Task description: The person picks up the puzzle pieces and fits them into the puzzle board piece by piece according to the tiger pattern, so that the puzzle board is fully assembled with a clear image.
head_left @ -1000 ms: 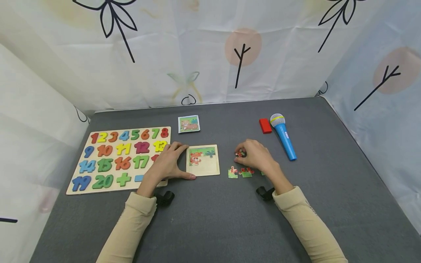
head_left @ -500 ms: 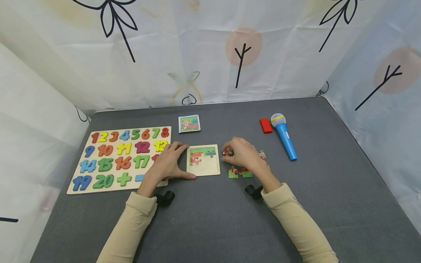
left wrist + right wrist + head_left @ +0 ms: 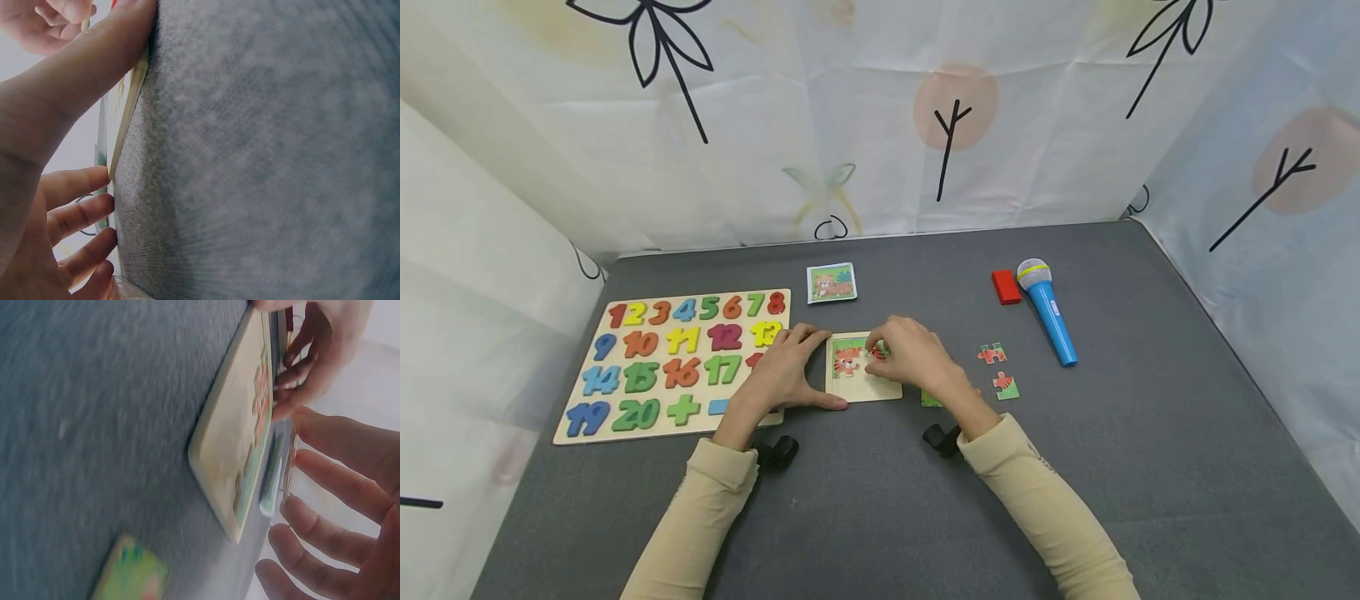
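Observation:
My left hand (image 3: 786, 371) rests at the left side of a small wooden puzzle board (image 3: 865, 388), thumb at the near corner and fingertips at the far one. Several green and orange tiger pieces fill the board's upper and left part; bare wood shows below. Between thumb and fingertips, my right hand (image 3: 917, 357) pinches a puzzle piece (image 3: 877, 353), seen edge-on as a thin puzzle piece (image 3: 289, 465) in the right wrist view. It is over the board's upper right. Loose pieces lie to the right: an orange-green piece (image 3: 992, 353), a corner piece (image 3: 1007, 386) and a green piece (image 3: 931, 399) partly behind the right arm.
A wooden number board (image 3: 655, 342) with coloured numerals lies at the left, partly under my left hand. Behind the puzzle is a square picture card (image 3: 832, 283). A red block (image 3: 1006, 287) and a blue toy microphone (image 3: 1048, 317) lie at the back right.
My right hand has moved left with its puzzle piece, from beside the loose pieces to over the board, uncovering the pieces at the right. The left hand has stayed put.

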`<state>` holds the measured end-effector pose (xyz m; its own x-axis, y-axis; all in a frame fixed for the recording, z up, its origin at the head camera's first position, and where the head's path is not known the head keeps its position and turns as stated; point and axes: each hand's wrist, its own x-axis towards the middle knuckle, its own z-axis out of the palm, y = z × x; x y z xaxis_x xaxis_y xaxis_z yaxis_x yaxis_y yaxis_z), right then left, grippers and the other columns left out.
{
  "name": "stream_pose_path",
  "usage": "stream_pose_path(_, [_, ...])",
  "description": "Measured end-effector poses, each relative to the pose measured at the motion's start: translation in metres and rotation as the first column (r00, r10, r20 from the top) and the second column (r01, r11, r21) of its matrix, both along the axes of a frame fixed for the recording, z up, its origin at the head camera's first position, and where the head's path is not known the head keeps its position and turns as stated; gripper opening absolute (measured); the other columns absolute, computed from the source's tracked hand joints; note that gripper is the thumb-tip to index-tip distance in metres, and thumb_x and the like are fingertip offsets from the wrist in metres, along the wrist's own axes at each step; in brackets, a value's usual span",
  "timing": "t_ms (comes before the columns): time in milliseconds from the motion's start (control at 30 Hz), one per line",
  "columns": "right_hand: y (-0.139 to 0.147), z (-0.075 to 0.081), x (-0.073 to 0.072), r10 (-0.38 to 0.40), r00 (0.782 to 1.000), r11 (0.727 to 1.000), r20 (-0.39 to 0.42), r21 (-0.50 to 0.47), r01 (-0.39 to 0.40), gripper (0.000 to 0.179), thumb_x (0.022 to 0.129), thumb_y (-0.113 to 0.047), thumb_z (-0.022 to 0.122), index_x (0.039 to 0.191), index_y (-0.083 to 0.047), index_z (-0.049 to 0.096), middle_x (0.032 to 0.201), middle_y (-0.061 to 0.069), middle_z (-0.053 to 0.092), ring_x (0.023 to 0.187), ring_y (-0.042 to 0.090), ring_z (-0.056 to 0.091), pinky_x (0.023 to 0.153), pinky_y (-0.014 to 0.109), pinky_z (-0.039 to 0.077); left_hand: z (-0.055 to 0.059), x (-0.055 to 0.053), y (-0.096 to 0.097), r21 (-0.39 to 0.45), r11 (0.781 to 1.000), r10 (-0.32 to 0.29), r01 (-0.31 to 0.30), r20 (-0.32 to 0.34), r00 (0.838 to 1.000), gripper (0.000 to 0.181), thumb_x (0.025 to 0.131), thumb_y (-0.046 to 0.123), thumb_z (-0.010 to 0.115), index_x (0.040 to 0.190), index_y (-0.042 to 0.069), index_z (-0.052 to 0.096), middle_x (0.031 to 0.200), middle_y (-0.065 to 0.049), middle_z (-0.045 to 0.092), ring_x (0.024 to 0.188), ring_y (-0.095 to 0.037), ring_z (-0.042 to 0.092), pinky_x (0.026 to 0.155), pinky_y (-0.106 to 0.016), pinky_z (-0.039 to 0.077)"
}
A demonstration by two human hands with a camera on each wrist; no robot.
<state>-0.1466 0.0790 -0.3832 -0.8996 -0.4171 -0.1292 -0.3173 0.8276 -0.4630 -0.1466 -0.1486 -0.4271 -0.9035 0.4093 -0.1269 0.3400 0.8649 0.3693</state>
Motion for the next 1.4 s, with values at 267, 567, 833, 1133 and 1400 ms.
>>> stream_pose_path(267, [-0.013, -0.007, 0.0, 0.011, 1.0, 1.0, 0.002, -0.008, -0.011, 0.026, 0.087, -0.025, 0.083, 0.11, -0.013, 0.079, 0.102, 0.006, 0.07, 0.086, 0.017, 0.055, 0.064, 0.029, 0.042, 0.0, 0.0, 0.0, 0.008, 1.0, -0.002, 0.002, -0.005, 1.0, 0.116, 0.061, 0.067, 0.09, 0.152, 0.009, 0.048, 0.146, -0.016, 0.049, 0.132, -0.039, 0.046, 0.109, -0.056, 0.046])
stream_pose_path(567, [-0.022, -0.017, -0.001, -0.006, 1.0, 1.0, 0.01, -0.01, 0.006, 0.022, 0.087, -0.023, 0.082, 0.107, -0.014, 0.08, 0.11, 0.007, 0.071, 0.099, 0.023, 0.064, 0.077, 0.045, 0.056, 0.001, 0.0, 0.0, 0.013, 1.0, -0.003, 0.003, -0.008, 1.0, 0.116, 0.061, 0.068, 0.09, 0.151, 0.009, 0.048, 0.147, -0.016, 0.049, 0.132, -0.04, 0.046, 0.109, -0.056, 0.046])
stream_pose_path(833, [-0.022, -0.019, -0.001, -0.015, 1.0, 1.0, 0.0, 0.003, 0.015, 0.031, 0.088, -0.027, 0.082, 0.116, -0.014, 0.077, 0.117, 0.009, 0.07, 0.111, 0.029, 0.064, 0.085, 0.049, 0.058, -0.001, 0.0, 0.0, 0.002, 1.0, -0.002, 0.002, -0.008, 1.0, 0.116, 0.061, 0.067, 0.09, 0.151, 0.008, 0.048, 0.146, -0.017, 0.049, 0.13, -0.039, 0.048, 0.109, -0.056, 0.047])
stream_pose_path(1133, [-0.016, -0.021, 0.001, -0.037, 0.999, 0.999, 0.007, 0.006, 0.037, 0.033, 0.087, -0.026, 0.084, 0.116, -0.013, 0.078, 0.118, 0.01, 0.07, 0.112, 0.03, 0.065, 0.085, 0.051, 0.058, -0.001, 0.0, 0.001, 0.004, 1.0, 0.003, -0.003, 0.002, 1.0, 0.116, 0.06, 0.068, 0.089, 0.151, 0.008, 0.048, 0.146, -0.017, 0.049, 0.129, -0.039, 0.047, 0.108, -0.056, 0.047])
stream_pose_path(1400, [-0.017, -0.021, 0.002, -0.035, 0.999, 0.999, 0.003, 0.023, 0.035, 0.03, 0.087, -0.028, 0.083, 0.114, -0.015, 0.079, 0.115, 0.009, 0.069, 0.108, 0.029, 0.065, 0.083, 0.048, 0.059, 0.0, 0.0, 0.001, 0.004, 1.0, 0.007, -0.007, 0.014, 1.0, 0.117, 0.061, 0.068, 0.089, 0.152, 0.009, 0.047, 0.146, -0.016, 0.049, 0.13, -0.038, 0.047, 0.109, -0.055, 0.047])
